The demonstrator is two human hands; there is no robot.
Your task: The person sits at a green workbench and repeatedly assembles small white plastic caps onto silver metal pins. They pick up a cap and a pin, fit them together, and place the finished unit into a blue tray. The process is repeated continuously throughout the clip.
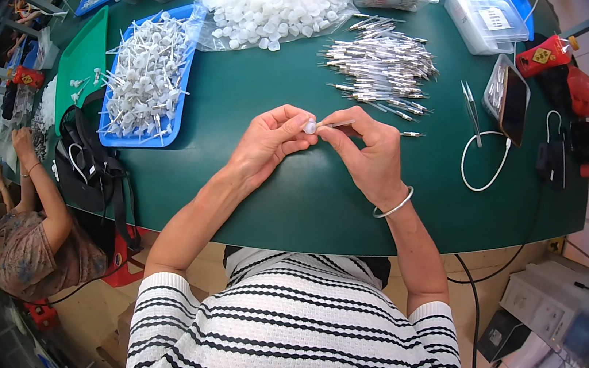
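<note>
Over the green table my left hand point(271, 141) pinches a small white translucent plastic cap point(310, 127) between thumb and fingers. My right hand point(370, 149), wearing a bangle, closes on a thin metal-and-white rod point(340, 123), its tip at the cap. Whether the tip is inside the cap I cannot tell. Beyond my right hand lies a loose pile of similar slim rods point(382, 59). To the far left, a blue tray point(106, 138) holds many white caps with rods sticking out. At the back, a clear plastic bag point(217, 35) is heaped with loose white caps.
Tweezers point(472, 112), a white cable point(463, 170) and a phone point(513, 106) leaning on a clear box lie at right. Lidded clear boxes point(487, 19) stand behind. A green tray point(81, 63) and a black backpack point(87, 172) are left, beside another person point(44, 244).
</note>
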